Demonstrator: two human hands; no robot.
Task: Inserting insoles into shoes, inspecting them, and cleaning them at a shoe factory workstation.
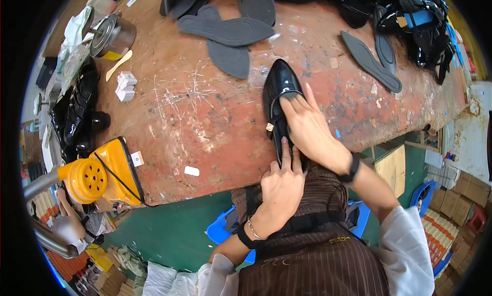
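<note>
A shiny black pointed shoe (281,76) with a gold-coloured ornament on its left side lies on the worn reddish-brown table, toe pointing away from me. My right hand (311,134) comes over its right side and grips it, several fingers inside the opening and one finger stretched along the outside. My left hand (283,192) is at the heel end, two fingers straight and apart, reaching into the shoe. The fingertips inside are partly hidden, and most of the shoe's right side is behind my right hand.
Grey insoles (225,30) lie piled at the far edge, with another insole (369,60) to the right. Black shoes (415,29) are heaped far right. At left stand a yellow machine nozzle (115,168), a lidded can (115,37) and black strappy shoes (79,109). White scraps dot the table.
</note>
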